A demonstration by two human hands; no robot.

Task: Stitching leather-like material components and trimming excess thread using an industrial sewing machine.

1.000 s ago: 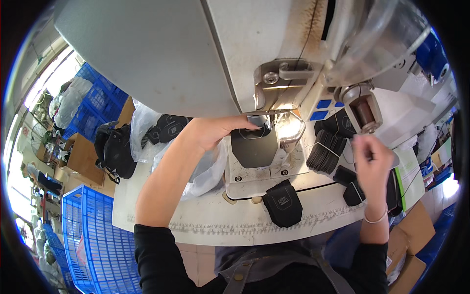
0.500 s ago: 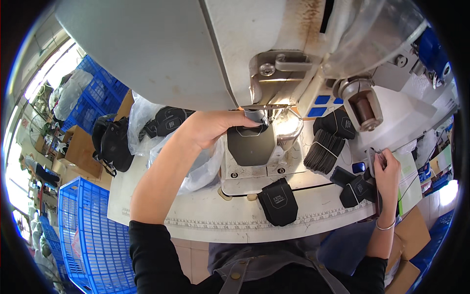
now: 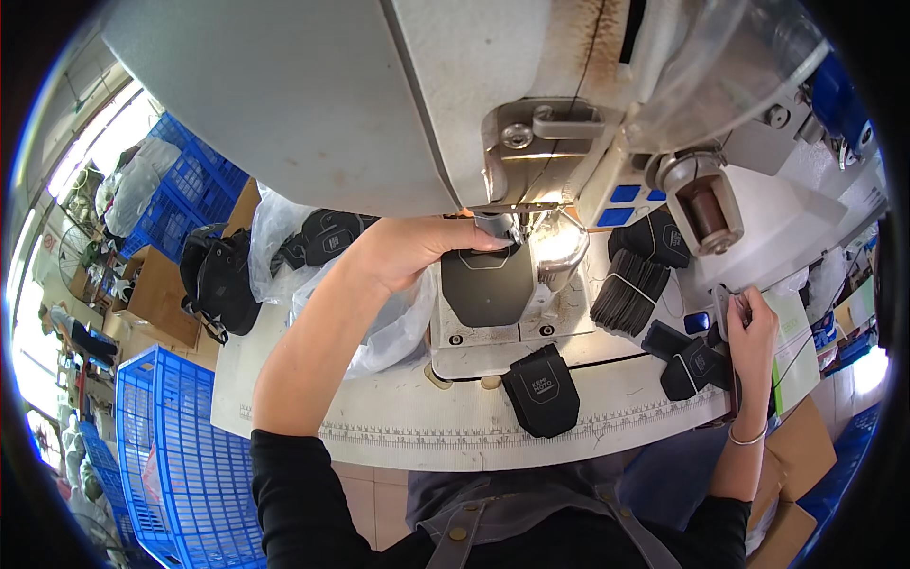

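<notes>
My left hand [image 3: 403, 251] reaches under the head of a sewing machine [image 3: 284, 95], its closed fingertips on the top edge of a dark panel [image 3: 488, 289]. The panel lies flat on the metal bed, beside the lit needle area; the machine head hides some of my fingers. At the table's right, my right hand [image 3: 752, 327] is closed around a grey metal handle [image 3: 722, 311]. A black padded piece [image 3: 541, 391] lies near the front edge. A banded stack of dark pieces [image 3: 628, 292] sits right of the bed, and another black piece [image 3: 696, 369] is near my right hand.
A blue plastic crate [image 3: 185, 455] stands at the left of the table. Clear plastic bags [image 3: 393, 327] and a black bag [image 3: 220, 280] lie behind my left arm. A brown thread spool [image 3: 706, 211] hangs at the right. A printed ruler strip [image 3: 455, 438] follows the front edge.
Both hands stay in nearly the same places, and the panel remains on the bed. A dark thread now shows as a line down the front of the machine head.
</notes>
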